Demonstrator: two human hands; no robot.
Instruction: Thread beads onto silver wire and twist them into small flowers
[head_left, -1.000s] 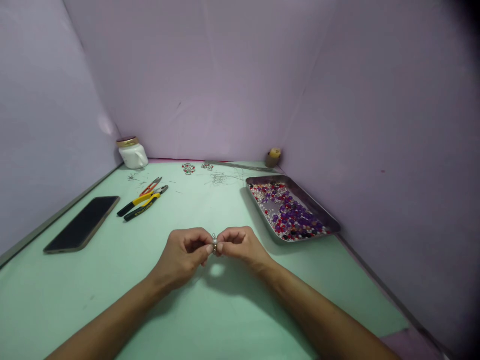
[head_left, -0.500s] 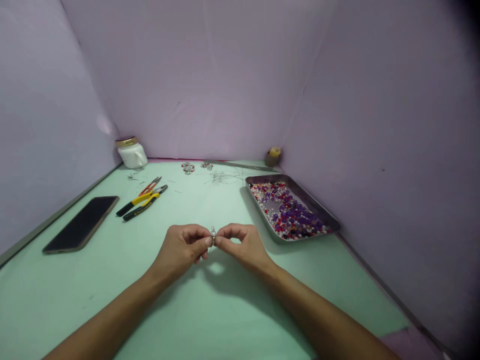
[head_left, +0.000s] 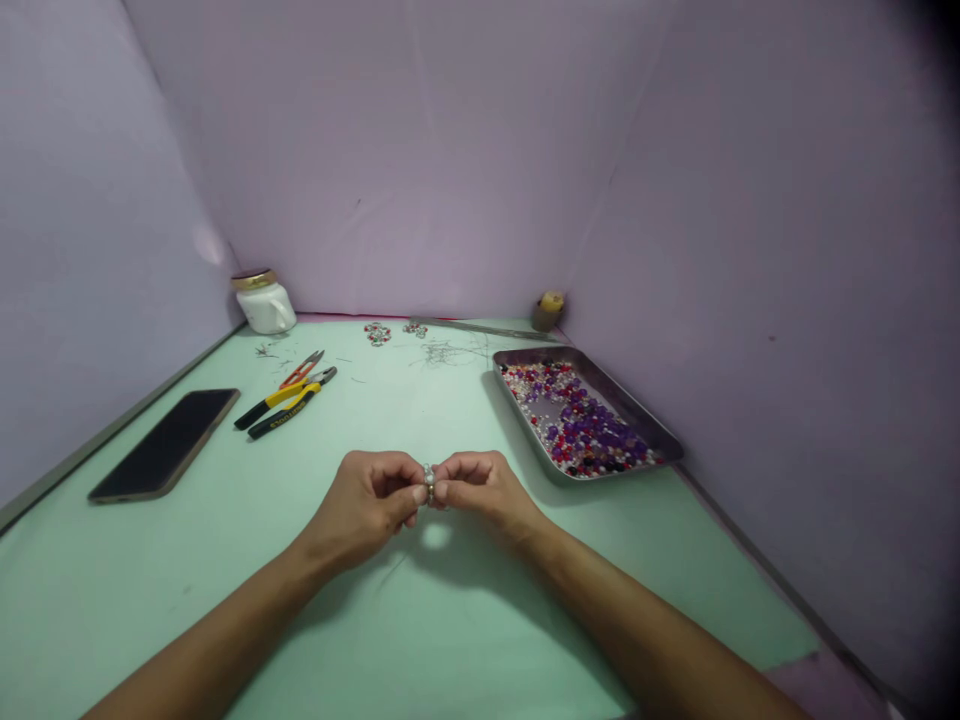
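Observation:
Between my two hands, just above the green tabletop (head_left: 315,640), is a small beaded piece (head_left: 430,482) with clear and gold-coloured beads. My left hand (head_left: 375,500) pinches its left side between thumb and fingers. From the right, my right hand (head_left: 484,490) grips the same piece, thumb and fingertips pressed together. The fingertips of both hands nearly meet and cover part of the beads. A thin wire seems to trail down below the fingers.
On the right, a metal tray (head_left: 667,448) holds purple, red and white beads. Pliers (head_left: 289,402), red-handled snips (head_left: 301,370) and a phone (head_left: 166,445) lie left. Behind are a white jar (head_left: 266,308), beaded pieces (head_left: 377,334), loose wires (head_left: 442,352) and a small yellow-topped object (head_left: 550,308).
The beaded piece has turned between my fingertips, so its gold-coloured bead shows more and less of it sticks up. Both hands stay close together, almost in the same place.

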